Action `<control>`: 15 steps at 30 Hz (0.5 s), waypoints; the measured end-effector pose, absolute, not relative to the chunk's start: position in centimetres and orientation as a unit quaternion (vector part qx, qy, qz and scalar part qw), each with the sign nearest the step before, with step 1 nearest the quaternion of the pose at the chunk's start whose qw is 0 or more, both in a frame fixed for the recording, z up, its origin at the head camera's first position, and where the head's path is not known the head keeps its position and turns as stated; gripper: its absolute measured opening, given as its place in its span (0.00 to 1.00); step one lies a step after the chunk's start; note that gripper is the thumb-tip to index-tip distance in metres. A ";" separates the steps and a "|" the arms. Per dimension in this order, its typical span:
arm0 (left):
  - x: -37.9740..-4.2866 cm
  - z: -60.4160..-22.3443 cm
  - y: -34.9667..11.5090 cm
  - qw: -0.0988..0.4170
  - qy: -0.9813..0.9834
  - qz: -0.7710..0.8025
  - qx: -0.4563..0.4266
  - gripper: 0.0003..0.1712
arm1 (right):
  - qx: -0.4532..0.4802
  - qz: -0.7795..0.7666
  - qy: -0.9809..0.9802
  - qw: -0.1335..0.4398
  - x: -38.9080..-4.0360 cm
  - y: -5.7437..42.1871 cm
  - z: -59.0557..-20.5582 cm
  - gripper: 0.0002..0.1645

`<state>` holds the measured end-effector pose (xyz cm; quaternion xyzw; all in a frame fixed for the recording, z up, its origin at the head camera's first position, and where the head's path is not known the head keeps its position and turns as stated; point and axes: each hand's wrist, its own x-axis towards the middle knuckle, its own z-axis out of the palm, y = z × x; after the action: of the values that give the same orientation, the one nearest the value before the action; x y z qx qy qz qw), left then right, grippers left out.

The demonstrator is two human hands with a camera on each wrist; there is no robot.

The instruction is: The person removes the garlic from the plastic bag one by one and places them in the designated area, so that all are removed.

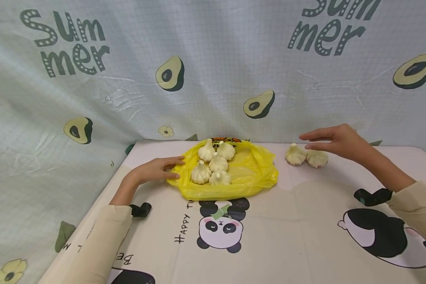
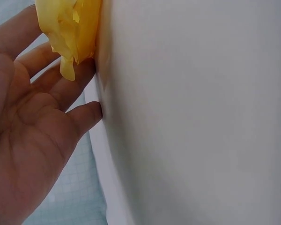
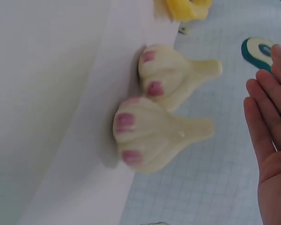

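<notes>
A yellow plastic bag [image 1: 248,191] lies spread open on the table, with several white garlic bulbs [image 1: 218,162] in its left half. My left hand [image 1: 156,169] rests at the bag's left edge, fingers relaxed and touching the plastic. In the left wrist view, the bag's crumpled edge [image 2: 70,33] lies against the fingers of that hand [image 2: 37,112]. Right of the bag, two more garlic bulbs stand side by side, a left one [image 1: 296,154] and a right one [image 1: 317,158]. Just above them hovers my right hand [image 1: 335,140], fingers extended, holding nothing. Pinkish patches mark both bulbs [image 3: 150,133] in the right wrist view.
A pale tablecloth [image 1: 277,236] with printed pandas covers the table. Behind it hangs a light curtain [image 1: 213,98] printed with avocados and lettering, close to the table's back edge. Each wrist carries a black strap device [image 1: 372,196].
</notes>
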<state>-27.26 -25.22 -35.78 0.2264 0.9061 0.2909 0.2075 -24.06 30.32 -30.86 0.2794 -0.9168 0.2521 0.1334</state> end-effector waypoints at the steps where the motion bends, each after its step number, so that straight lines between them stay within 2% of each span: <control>1: -27.3 -35.8 -25.2 0.207 0.907 0.289 0.227 0.36 | 0.287 0.255 -0.914 0.132 -24.0 30.1 -30.8 0.18; 8: -27.4 -35.9 -25.2 0.205 0.908 0.284 0.230 0.36 | 0.359 0.236 -0.893 0.134 -24.2 28.5 -30.6 0.20; 15: -27.4 -35.9 -25.1 0.206 0.911 0.278 0.224 0.37 | 0.377 0.242 -0.887 0.108 -25.1 26.1 -30.3 0.18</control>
<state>-27.38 -25.13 -35.91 0.2239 0.9112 0.2778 0.2061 -25.13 26.05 -30.34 0.3774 -0.8873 0.2424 0.1075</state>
